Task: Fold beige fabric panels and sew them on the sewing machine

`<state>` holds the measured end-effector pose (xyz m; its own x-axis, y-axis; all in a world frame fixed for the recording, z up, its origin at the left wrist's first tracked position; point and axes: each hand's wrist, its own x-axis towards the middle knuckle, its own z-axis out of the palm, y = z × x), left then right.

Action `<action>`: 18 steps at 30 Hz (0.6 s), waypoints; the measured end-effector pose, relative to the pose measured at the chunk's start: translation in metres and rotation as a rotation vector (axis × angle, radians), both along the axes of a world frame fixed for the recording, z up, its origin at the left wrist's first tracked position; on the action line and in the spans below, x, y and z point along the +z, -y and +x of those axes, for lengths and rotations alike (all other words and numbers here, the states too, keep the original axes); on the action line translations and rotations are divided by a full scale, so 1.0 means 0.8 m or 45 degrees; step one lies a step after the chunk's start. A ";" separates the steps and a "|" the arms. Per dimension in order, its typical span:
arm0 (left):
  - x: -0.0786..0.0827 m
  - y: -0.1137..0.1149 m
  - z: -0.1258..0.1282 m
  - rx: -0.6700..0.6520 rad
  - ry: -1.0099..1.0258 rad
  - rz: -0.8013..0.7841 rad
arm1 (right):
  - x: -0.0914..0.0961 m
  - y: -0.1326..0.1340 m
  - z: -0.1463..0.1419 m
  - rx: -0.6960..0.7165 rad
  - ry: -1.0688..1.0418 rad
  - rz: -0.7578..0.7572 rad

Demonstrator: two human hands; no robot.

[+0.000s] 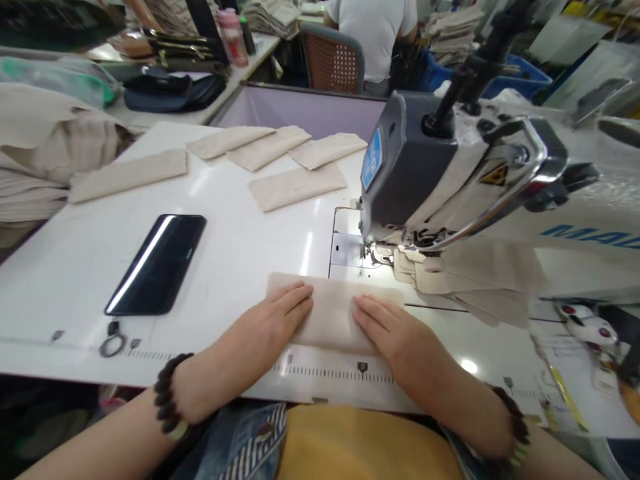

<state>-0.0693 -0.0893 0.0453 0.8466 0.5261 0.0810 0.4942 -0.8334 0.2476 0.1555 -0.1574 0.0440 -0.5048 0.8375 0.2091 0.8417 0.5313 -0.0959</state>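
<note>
1. Two bare hands at work here, both on one strip of beige cloth that lies flat on the white table, right at the near edge and in front of the sewing machine.
2. Left hand covers the strip's left end: fingers side by side, stretched out flat on top, clamped on nothing.
3. Right hand mirrors it at the other end, fingers together and flat on the cloth, tips pointing back toward the left hand. A bare stretch of strip shows between the two.
4. Dark beads on both wrists: one bracelet left, another bracelet right.
5. Just below the strip, ruler marks run along the table's edge.
6. Over to the machine, and a fanned stack of beige pieces sits right of the needle area, partly under the machine's arm.
7. Out on the left, a black phone lies at a slant, a small ring just below it.
8. Further back, five more loose pieces spread across the table, some overlapping, with a cloth heap at far left.
9. Beyond all that, a person in a white shirt sits facing away on a brown-backed chair.
</note>
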 end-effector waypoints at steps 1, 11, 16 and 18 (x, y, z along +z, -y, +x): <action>0.000 0.002 0.007 0.014 -0.013 0.010 | 0.000 -0.001 -0.005 -0.009 -0.008 -0.011; -0.031 0.013 0.020 0.142 -0.106 0.046 | -0.037 0.010 -0.021 -0.080 0.018 0.009; -0.034 0.010 0.016 0.099 -0.118 0.076 | -0.039 0.014 -0.018 -0.101 0.092 -0.074; -0.033 0.008 0.016 0.084 -0.135 0.095 | -0.037 0.014 -0.020 -0.122 0.094 -0.083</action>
